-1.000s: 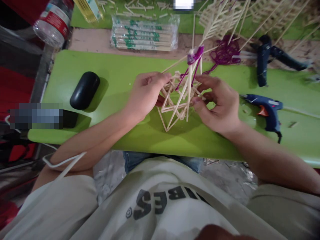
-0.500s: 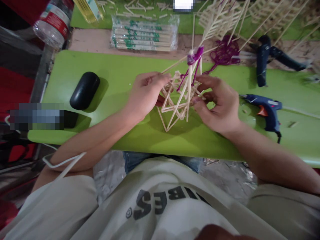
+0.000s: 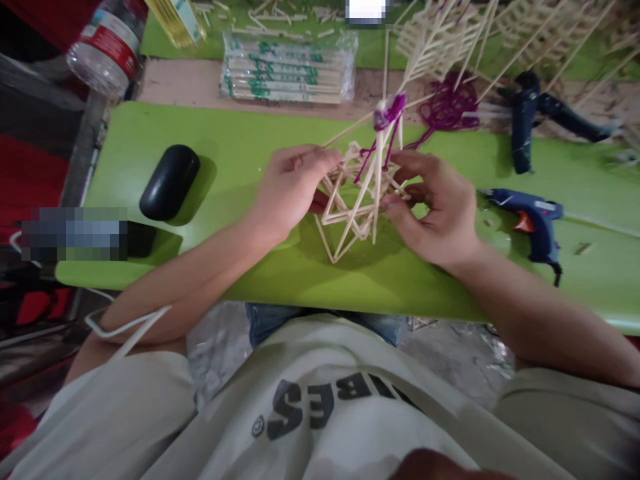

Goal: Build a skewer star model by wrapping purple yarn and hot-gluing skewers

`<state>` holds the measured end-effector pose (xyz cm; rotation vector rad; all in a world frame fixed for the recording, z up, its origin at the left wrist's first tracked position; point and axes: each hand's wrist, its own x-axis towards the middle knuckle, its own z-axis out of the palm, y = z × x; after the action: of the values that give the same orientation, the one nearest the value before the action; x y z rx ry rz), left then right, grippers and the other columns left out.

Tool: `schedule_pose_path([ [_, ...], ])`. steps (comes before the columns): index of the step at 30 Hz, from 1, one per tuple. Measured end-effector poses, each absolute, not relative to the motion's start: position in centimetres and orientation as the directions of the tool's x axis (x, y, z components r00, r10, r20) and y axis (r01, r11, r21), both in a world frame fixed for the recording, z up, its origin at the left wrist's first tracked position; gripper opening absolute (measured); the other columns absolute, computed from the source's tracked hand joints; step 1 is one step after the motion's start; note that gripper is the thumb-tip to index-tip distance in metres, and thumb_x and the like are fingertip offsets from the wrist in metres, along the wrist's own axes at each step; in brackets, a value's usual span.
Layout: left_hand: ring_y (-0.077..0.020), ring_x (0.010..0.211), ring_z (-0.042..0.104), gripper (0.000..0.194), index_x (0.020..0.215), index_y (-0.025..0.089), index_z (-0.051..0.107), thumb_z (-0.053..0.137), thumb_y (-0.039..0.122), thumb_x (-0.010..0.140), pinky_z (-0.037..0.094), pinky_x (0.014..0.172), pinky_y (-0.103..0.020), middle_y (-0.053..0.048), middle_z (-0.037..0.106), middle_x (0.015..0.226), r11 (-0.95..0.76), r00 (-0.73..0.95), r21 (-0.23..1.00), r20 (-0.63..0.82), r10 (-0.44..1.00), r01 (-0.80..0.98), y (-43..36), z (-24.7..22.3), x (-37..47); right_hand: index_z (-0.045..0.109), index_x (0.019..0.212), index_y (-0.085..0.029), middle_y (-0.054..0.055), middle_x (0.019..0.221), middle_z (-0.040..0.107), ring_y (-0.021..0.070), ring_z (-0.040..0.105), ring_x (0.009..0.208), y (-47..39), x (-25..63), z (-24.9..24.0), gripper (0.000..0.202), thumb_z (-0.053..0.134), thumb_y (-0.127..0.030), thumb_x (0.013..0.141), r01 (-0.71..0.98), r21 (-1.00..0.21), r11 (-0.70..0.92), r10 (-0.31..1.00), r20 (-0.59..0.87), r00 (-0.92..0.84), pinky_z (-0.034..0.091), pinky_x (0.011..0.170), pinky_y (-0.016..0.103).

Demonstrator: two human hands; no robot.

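Observation:
A frame of thin wooden sticks [image 3: 353, 215] stands over the green table between my hands. Purple yarn [image 3: 389, 113] is wrapped round its top, and strands hang down inside it. My left hand [image 3: 300, 183] grips the frame's left side, its thumb and fingers closed on the sticks. On the right side, my right hand [image 3: 433, 203] pinches the sticks with thumb and curled fingers. Some fingertips of both hands are hidden behind the sticks.
A blue glue gun [image 3: 537, 217] lies right of my right hand. A black oval case [image 3: 170, 182] sits at the left. Behind are packaged sticks [image 3: 290, 70], a purple yarn pile [image 3: 453, 101], a dark-handled tool [image 3: 525, 123] and a plastic bottle [image 3: 107, 50].

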<state>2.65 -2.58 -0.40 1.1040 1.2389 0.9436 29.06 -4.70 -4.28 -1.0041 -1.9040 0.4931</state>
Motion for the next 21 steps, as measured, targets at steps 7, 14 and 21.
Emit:
schedule_pose_path([
  [7, -0.0189, 0.068, 0.073, 0.024, 0.092, 0.022, 0.076, 0.083, 0.042, 0.105, 0.058, 0.061, -0.032, -0.004, 0.075, 0.085, 0.302, 0.095, 0.953, -0.298, 0.950, -0.028, -2.6, -0.6, 2.6, 0.077, 0.162, -0.045, 0.005, 0.131, 0.088, 0.0217, 0.082, 0.088, -4.6, 29.1, -4.5, 0.054, 0.083, -0.037, 0.109, 0.418, -0.706, 0.572, 0.819, 0.515, -0.251, 0.071, 0.062, 0.035],
  [14, -0.0187, 0.069, 0.074, 0.024, 0.098, 0.022, 0.077, 0.083, 0.044, 0.104, 0.061, 0.062, -0.030, -0.004, 0.078, 0.082, 0.380, 0.160, 0.925, -0.372, 0.914, -0.022, -2.9, 0.0, 2.4, 0.078, 0.159, -0.044, 0.003, 0.116, 0.087, 0.0171, 0.076, 0.071, -4.6, 29.2, -5.6, 0.055, 0.088, -0.048, 0.105, 0.427, -0.760, 0.490, 0.871, 0.450, -0.199, 0.065, 0.056, 0.033],
  [21, -0.0165, 0.070, 0.075, 0.013, 0.106, 0.020, 0.080, 0.086, 0.021, 0.095, 0.063, 0.066, -0.030, -0.003, 0.081, 0.088, 0.406, 0.209, 0.914, -0.394, 0.895, -0.017, -2.9, -0.2, 2.1, 0.079, 0.162, -0.044, 0.004, 0.124, 0.091, 0.0188, 0.084, 0.078, -5.1, 29.7, -6.6, 0.071, 0.101, -0.038, 0.095, 0.387, -0.807, 0.446, 0.894, 0.420, -0.156, 0.070, 0.059, 0.032],
])
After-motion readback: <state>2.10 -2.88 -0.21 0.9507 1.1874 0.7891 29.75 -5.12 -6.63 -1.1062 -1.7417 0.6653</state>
